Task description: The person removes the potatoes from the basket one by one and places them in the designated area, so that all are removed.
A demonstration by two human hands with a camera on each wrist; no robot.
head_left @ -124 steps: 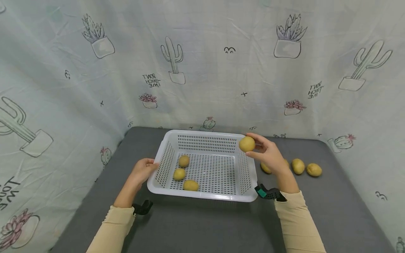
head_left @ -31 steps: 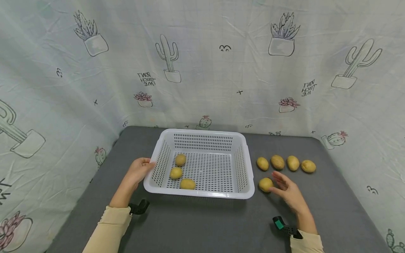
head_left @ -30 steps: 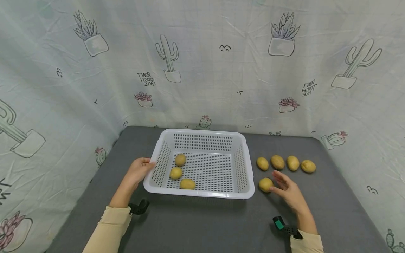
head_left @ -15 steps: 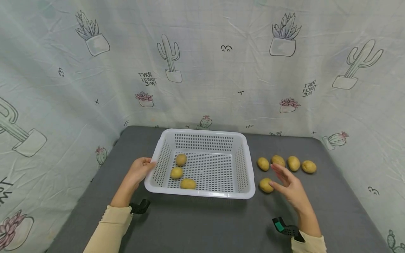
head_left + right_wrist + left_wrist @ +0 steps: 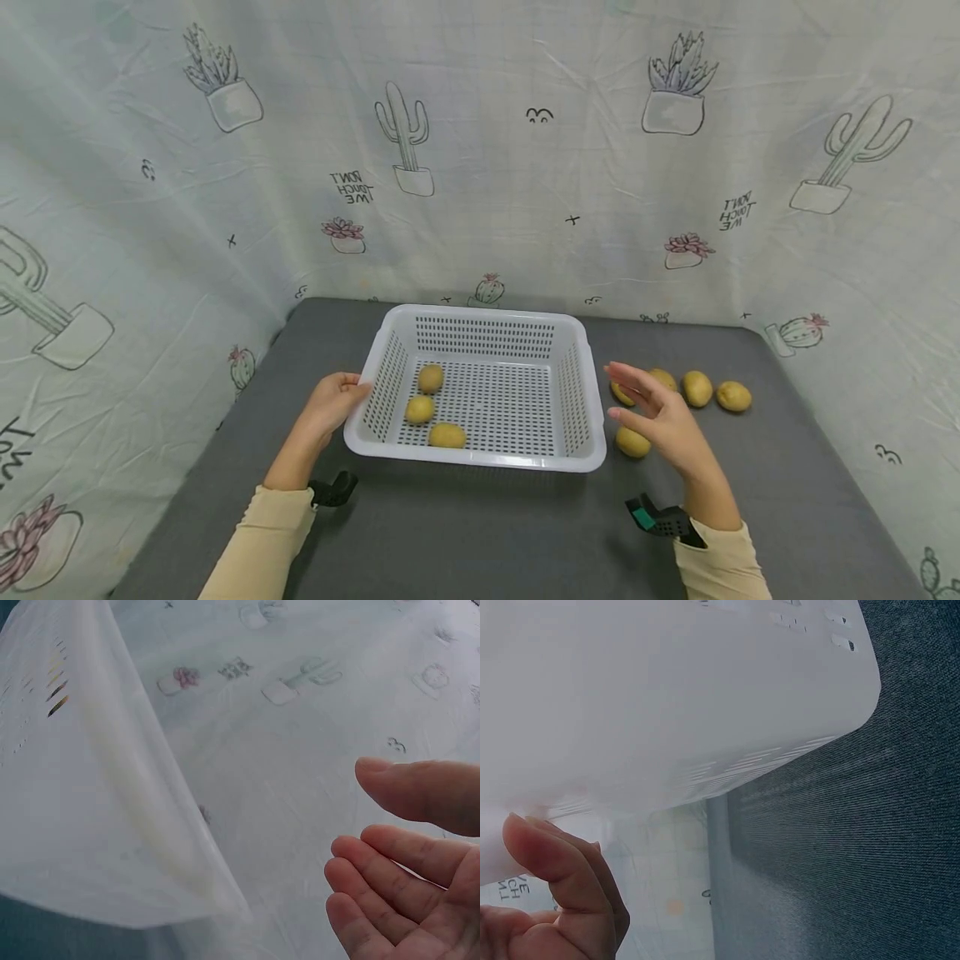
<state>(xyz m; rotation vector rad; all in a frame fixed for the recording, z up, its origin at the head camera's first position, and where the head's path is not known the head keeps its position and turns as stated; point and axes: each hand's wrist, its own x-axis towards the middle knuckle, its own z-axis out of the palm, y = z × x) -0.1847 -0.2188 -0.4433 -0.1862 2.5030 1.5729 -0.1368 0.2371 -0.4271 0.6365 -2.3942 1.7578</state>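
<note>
My left hand [image 5: 332, 407] grips the left rim of a white perforated plastic basket [image 5: 480, 461], thumb over the edge; in the left wrist view its curled fingers [image 5: 592, 877] are at the basket's rim. Three potatoes lie in the basket's left half: a back one [image 5: 431, 378], a middle one [image 5: 420, 409] and a front one [image 5: 447, 436]. My right hand [image 5: 663, 421] hovers just right of the basket, thumb and fingers spread apart, holding nothing. Under it a potato [image 5: 632, 443] lies on the table; the right wrist view shows the bare palm [image 5: 427, 937].
Behind the right hand several potatoes form a row, two partly hidden; the rightmost potato [image 5: 733, 396] and its neighbour [image 5: 697, 388] show fully. A dark grey cloth covers the table [image 5: 480, 533]. A cactus-print curtain [image 5: 480, 167] hangs behind and along the sides.
The potato my right hand held over the basket's corner 4.1 s ago now lies on the table, let go. That hand has since risen and shifted left toward the basket. The left hand keeps its grip.
</note>
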